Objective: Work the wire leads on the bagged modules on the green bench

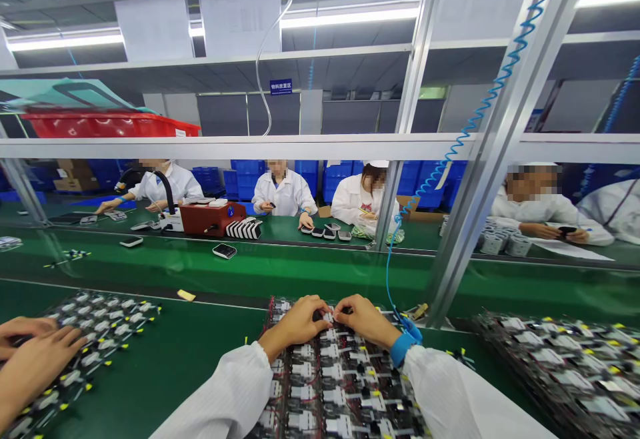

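My left hand [306,319] and my right hand [364,319] meet over the far end of a tray of small assemblies [305,385]. Fingers of both are pinched close together around one spot; what they grip there is too small to make out. White parts with thin dark and red wires sit in rows across the tray, several with yellow bits. A blue wrist strap [406,345] circles my right wrist, tied to a coiled blue cord [417,192] that rises to the upper right.
Another similar tray [575,365] lies at right. At left, a co-worker's hands [43,352] rest over another tray [107,322]. A metal post [480,179] stands beyond my right hand. Across the green conveyor [320,272], several people in white work with small devices.
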A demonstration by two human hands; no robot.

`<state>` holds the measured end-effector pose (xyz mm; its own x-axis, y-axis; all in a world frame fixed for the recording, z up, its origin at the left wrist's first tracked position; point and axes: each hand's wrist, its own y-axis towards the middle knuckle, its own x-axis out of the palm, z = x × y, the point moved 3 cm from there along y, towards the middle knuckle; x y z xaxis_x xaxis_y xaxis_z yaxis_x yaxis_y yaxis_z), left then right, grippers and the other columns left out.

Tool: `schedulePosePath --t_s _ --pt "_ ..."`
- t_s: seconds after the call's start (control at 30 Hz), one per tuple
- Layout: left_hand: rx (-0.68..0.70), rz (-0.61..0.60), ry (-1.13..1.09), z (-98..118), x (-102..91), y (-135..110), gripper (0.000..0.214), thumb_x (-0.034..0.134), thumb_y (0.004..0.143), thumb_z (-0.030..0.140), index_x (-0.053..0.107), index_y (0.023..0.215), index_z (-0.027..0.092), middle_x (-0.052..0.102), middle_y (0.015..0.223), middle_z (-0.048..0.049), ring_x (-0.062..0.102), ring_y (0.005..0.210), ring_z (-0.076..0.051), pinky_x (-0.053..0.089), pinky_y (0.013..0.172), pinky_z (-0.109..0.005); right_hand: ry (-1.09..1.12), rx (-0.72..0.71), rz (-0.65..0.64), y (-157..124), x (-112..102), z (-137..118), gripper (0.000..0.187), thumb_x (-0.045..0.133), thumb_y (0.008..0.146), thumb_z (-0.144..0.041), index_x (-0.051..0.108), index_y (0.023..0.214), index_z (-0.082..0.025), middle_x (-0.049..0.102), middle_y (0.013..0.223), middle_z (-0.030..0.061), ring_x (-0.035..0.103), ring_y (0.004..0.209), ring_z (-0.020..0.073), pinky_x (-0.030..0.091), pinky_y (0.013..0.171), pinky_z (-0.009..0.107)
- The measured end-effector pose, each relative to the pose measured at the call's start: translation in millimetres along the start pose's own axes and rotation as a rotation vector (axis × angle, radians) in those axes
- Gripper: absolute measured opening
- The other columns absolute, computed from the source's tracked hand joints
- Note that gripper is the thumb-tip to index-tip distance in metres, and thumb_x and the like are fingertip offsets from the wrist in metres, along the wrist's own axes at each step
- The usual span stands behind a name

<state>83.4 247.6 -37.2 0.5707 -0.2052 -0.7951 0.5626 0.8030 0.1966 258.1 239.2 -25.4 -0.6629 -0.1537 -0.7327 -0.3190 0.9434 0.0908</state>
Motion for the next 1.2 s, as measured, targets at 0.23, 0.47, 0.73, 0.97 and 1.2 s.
schedulePosePath --t_s 0.23,0.47,0.73,0.97,1.2 --pt "0.003 -0.009 0.015 -3 0.6 0 0.024 0.071 0.085 0.033 0.071 0.105 0.020 0.068 0.099 -0.0049 0.061 0.101 -0.023 0.044 0.092 -0.033 -0.095 0.023 -0.008 3 -1 -8 0.017 0.063 0.083 -0.016 0.079 0.079 -0.020 0.074 0.086 0.0024 0.067 0.088 0.0223 0.043 0.074 0.026" --pt "0.018 -0.062 0.036 5 -8.0 -7 0.048 0.070 0.085 0.028 0.059 0.132 0.021 0.064 0.125 -0.0086 0.058 0.119 -0.024 0.044 0.105 -0.036 -0.216 0.033 0.003 -10 -19 -9 0.043 0.065 0.085 -0.026 0.069 0.128 -0.022 0.068 0.119 0.0088 0.060 0.114 0.0315 0.045 0.094 0.036" --pt "-0.154 0.134 0.101 -22 -86.1 -102 0.030 0.043 0.095 0.020 0.064 0.117 0.023 0.066 0.118 -0.0076 0.058 0.115 -0.022 0.044 0.106 -0.039 -0.177 0.042 -0.051 -29 -45 16 0.048 0.048 0.089 -0.040 0.070 0.124 -0.017 0.069 0.118 0.0094 0.064 0.107 0.0295 0.050 0.090 0.035" --pt "-0.580 0.203 0.239 -68 -68.6 -235 0.037 0.050 0.092 0.032 0.060 0.127 0.024 0.062 0.129 -0.0072 0.057 0.121 -0.025 0.042 0.110 -0.041 -0.026 0.019 0.091 -57 -53 68 0.056 0.048 0.078 -0.064 0.078 0.099 -0.022 0.073 0.100 0.0076 0.067 0.088 0.0307 0.052 0.079 0.036" --pt "-0.747 0.211 0.270 -40 -42.5 -179 0.026 0.053 0.093 0.032 0.065 0.113 0.020 0.065 0.117 -0.0089 0.061 0.114 -0.026 0.046 0.097 -0.034 0.029 0.078 0.007 -69 -65 54 0.057 0.053 0.073 -0.072 0.079 0.094 -0.026 0.073 0.104 0.0087 0.068 0.096 0.0315 0.055 0.085 0.036"
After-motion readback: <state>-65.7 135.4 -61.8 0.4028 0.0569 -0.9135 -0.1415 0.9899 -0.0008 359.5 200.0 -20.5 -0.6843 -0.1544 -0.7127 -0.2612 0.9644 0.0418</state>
